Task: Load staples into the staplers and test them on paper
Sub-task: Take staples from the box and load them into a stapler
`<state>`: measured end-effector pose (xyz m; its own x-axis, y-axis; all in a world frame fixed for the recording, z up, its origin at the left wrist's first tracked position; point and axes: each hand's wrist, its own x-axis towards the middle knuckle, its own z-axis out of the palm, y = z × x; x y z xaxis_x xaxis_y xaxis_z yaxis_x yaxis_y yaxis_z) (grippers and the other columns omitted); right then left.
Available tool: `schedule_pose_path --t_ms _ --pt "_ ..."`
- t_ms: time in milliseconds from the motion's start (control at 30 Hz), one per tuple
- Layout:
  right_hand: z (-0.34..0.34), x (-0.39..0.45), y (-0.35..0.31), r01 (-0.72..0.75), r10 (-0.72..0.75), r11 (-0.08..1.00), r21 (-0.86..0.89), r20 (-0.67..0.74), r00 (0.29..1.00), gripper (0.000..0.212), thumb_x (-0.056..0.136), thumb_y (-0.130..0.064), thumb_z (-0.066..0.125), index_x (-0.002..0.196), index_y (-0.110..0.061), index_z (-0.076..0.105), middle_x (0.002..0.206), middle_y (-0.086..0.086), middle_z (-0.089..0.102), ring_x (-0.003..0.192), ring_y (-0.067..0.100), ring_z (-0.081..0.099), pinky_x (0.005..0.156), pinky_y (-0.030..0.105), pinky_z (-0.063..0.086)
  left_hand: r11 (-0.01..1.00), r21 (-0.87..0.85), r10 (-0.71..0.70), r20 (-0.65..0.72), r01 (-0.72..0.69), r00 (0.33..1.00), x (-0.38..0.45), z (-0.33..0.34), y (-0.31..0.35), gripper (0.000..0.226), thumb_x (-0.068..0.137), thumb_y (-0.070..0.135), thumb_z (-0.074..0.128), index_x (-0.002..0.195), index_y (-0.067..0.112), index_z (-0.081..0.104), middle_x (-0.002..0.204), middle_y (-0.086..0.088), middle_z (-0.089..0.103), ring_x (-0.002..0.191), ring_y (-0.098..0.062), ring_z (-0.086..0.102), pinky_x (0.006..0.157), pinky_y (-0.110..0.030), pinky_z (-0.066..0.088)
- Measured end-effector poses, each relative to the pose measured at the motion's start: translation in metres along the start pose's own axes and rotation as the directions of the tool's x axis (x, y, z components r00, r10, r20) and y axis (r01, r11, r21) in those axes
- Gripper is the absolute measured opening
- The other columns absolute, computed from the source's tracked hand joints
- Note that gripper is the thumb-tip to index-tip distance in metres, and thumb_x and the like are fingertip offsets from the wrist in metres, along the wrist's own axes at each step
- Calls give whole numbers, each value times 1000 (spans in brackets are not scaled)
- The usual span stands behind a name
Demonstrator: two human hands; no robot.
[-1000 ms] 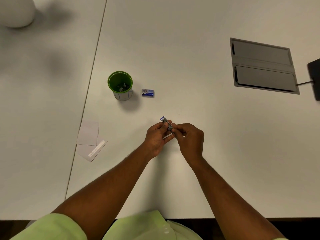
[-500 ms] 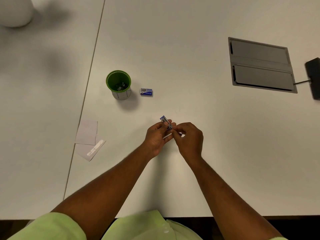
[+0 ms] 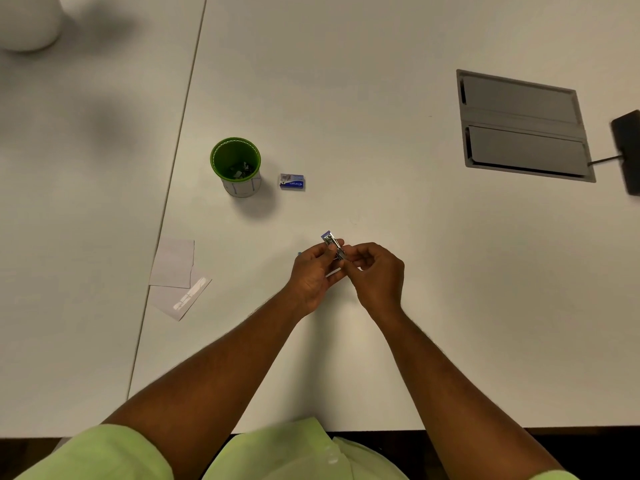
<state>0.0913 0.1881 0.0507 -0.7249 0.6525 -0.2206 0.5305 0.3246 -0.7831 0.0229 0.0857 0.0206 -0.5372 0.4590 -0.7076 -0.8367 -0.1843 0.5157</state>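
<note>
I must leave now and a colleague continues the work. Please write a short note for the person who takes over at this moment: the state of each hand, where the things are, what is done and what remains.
Left hand: grips the small stapler, held above the table.
Right hand: fingers pinch at the stapler's near end; whether a staple strip is in them is too small to tell.
Staple box: on the table, right of the green cup, which holds small metal items.
Paper slips: on the table, left of the hands.
Done: stapler picked up; loading cannot be confirmed.
Left: finish loading, test on paper.
</note>
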Motion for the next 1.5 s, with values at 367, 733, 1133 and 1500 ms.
schedule_pose_path --t_ms 367,733,1133,1500 --pt "-5 4 -1 91 -77 991 -95 137 988 25 76 -20 84 97 -29 74 92 -15 73 82 4 68 74 34 60 1000 18 -4 -16 4 1000 2 -6 1 19 102 17 56 112 11 71 114 -15 74 105 -27 72 82 -33 60" --pt "-38 35 -14 402 -217 855 -329 475 852 25 88 -10 69 104 -28 76 99 -9 73 86 10 67 82 37 56 997 74 -13 -10 13 1000 4 -9 3 29 101 15 57 125 1 64 123 -14 71 108 -31 71 97 -47 57" --pt "-40 51 -20 481 -225 820 -308 600 768 25 80 -5 77 101 -19 76 91 -4 72 81 14 67 80 36 56 995 97 -36 6 35 999 5 -10 2 18 100 18 60 110 10 72 102 -9 78 93 -24 76 75 -32 62" --pt "-37 44 -10 571 -294 748 -339 602 743 19 88 -19 71 106 -23 65 97 -11 61 86 8 58 71 21 43 995 85 -46 -16 48 999 8 -9 2 19 99 19 61 112 9 71 102 -9 77 89 -21 76 76 -33 62"
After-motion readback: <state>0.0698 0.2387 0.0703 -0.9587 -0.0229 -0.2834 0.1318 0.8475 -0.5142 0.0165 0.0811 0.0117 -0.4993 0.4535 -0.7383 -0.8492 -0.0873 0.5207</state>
